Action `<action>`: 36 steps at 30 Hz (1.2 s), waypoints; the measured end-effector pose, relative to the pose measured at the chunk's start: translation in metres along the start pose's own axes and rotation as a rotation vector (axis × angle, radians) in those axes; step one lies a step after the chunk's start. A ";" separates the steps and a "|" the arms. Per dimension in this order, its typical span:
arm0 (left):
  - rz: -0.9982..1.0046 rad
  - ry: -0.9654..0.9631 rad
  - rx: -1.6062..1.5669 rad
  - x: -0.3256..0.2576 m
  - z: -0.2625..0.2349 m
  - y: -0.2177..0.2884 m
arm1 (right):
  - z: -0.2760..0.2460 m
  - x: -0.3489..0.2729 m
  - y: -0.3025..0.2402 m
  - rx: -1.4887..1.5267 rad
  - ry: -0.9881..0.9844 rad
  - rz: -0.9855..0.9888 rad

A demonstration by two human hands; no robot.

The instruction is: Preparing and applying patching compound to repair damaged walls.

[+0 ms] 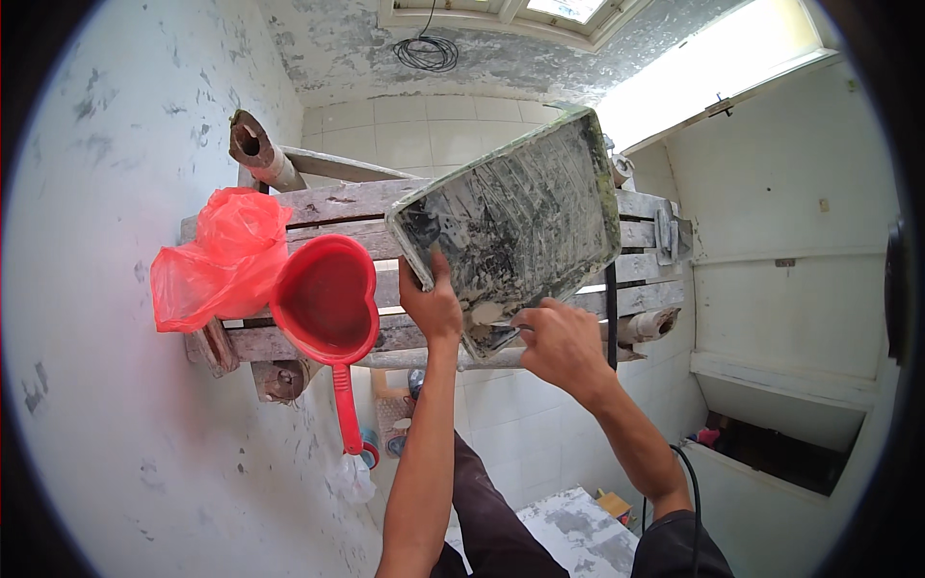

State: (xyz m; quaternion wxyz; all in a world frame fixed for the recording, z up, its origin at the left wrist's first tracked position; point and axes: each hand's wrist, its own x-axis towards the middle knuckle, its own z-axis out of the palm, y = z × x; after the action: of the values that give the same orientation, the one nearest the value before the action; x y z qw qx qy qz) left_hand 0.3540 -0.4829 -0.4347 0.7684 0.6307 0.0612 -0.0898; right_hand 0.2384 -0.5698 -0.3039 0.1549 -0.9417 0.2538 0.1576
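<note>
A rectangular tray [525, 212], caked with streaky grey-white paste, is tilted up over the slatted bench. My left hand [434, 306] grips its near left edge, with the thumb over the rim. At the tray's lower corner, my right hand [567, 349] is closed around a small flat scraper [521, 328], mostly hidden by the fingers. A pale lump of paste [488, 313] lies just left of those fingertips. Left of my left hand, a red heart-shaped dipper [328, 299] rests on the bench, its handle toward me.
A red plastic bag [224, 258] sits on the left of the wooden slatted bench [252, 344], near the patchy wall. Bamboo poles [650, 326] stick out at its ends. A black cable [611, 313] hangs beside the tray. A cabinet [785, 241] stands right; coiled wire [425, 54] hangs ahead.
</note>
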 end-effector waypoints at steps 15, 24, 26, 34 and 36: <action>0.027 -0.013 0.003 -0.003 -0.001 0.002 | -0.008 0.063 -0.001 -0.052 -0.105 0.004; 0.040 -0.061 0.004 -0.004 -0.003 0.002 | -0.002 0.054 0.004 -0.064 -0.146 -0.037; 0.042 -0.056 0.005 -0.001 -0.003 0.001 | -0.015 0.044 -0.003 -0.047 -0.132 -0.008; 0.042 -0.102 0.049 -0.003 -0.002 0.002 | -0.016 0.057 0.014 0.006 -0.165 0.066; 0.046 -0.072 0.028 -0.004 0.004 0.003 | 0.004 0.067 0.032 0.133 -0.196 0.097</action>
State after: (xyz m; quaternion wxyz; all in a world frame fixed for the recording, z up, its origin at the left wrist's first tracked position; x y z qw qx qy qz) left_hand 0.3506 -0.4856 -0.4306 0.7630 0.6391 0.0177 -0.0958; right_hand 0.2762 -0.6233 -0.3397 0.2334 -0.8960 0.2927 0.2389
